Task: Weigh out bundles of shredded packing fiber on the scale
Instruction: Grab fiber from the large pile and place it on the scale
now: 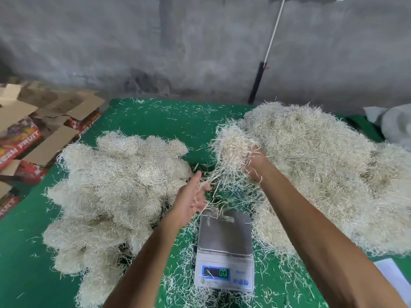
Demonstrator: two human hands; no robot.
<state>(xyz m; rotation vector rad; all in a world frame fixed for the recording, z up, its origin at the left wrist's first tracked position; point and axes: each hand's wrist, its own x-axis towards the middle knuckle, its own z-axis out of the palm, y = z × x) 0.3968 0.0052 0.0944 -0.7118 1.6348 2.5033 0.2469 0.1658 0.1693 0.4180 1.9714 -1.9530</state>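
A loose bundle of fiber (231,147), pale straw-coloured and made of thin, crinkled shreds, is held up above the far edge of the scale (224,247), with long strands trailing down from it toward the steel pan. The right hand (255,165) grips this bundle from the side, fingers curled into the tangle. The left hand (191,196) sits lower and to the left, palm turned up and fingers relaxed and spread, with a few stray strands lying across them; it clenches nothing. A few shreds lie on the far part of the scale's pan, and its display shows green digits that are too blurred to read surely. The scale stands on a green worktop (155,116) strewn with short white scraps. To the left of the scale lies a heap of rounded fiber clumps (111,187); to the right spreads a larger, looser fiber pile (322,170), just behind the right hand. Off the worktop's left edge are open cardboard fruit boxes (33,134) with red printed sides. A grey concrete wall (200,41) rises behind.
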